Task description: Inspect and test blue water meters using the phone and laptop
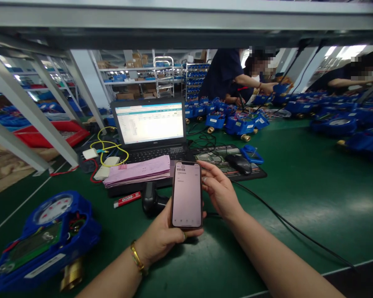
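Note:
A smartphone with a lit, mostly blank screen is held upright over the green table. My left hand wraps round its lower part from below, thumb along the bottom edge. At the phone's upper right edge, my right hand is closed, thumb and fingers against the side; some of its fingertips are hidden behind the phone. Just behind the phone lie a black handheld scanner and a stack of pink papers. The papers rest on the front of an open laptop.
A blue meter with exposed circuitry and a brass fitting sits at the front left. A black mouse is on a mouse pad, and a black cable crosses the right side. Many blue meters and co-workers are further back. A metal shelf spans overhead.

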{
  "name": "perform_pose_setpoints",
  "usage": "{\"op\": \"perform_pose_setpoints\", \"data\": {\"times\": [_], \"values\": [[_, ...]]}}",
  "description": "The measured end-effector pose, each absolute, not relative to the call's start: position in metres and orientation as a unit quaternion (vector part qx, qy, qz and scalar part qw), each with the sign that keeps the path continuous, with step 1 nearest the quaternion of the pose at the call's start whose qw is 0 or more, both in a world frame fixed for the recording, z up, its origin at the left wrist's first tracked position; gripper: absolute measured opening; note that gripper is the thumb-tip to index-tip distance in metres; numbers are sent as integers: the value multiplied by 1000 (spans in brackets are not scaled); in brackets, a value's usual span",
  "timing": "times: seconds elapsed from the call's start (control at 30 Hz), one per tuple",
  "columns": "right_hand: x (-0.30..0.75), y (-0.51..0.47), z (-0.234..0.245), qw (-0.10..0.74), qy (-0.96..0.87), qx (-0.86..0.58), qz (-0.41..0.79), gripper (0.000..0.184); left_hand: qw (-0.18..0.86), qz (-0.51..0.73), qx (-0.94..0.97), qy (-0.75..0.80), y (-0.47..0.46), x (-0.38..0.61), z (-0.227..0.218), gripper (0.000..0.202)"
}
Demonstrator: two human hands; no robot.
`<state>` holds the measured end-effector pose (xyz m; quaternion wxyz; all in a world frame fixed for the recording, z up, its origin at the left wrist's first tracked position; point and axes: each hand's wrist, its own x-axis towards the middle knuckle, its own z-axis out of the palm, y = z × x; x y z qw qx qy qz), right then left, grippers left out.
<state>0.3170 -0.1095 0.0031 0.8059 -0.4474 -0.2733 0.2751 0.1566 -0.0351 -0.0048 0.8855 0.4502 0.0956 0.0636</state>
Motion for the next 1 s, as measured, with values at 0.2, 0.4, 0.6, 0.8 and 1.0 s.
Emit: {"op": "perform_pose_setpoints", "data": {"times": [0.2, 0.4, 0.6, 0.8, 1.0], "values": [[317, -111, 4, 803, -271, -454, 274, 45, 912, 34, 407, 47, -30, 155, -6, 102], [318, -111, 3, 802, -269, -459, 273, 45, 915, 35, 397, 55, -31, 155, -3, 95], [317, -111, 3, 801, -276, -455, 276, 45, 888, 62, 443, 107, -34, 157, -2, 85], [316, -111, 4, 798, -276, -461, 272, 45, 881, 67, 451, 130, -35, 158, -2, 88], [317, -110, 4, 798, -272, -464, 274, 45, 878, 68, 456, 132, -35, 159, -1, 87]]}}
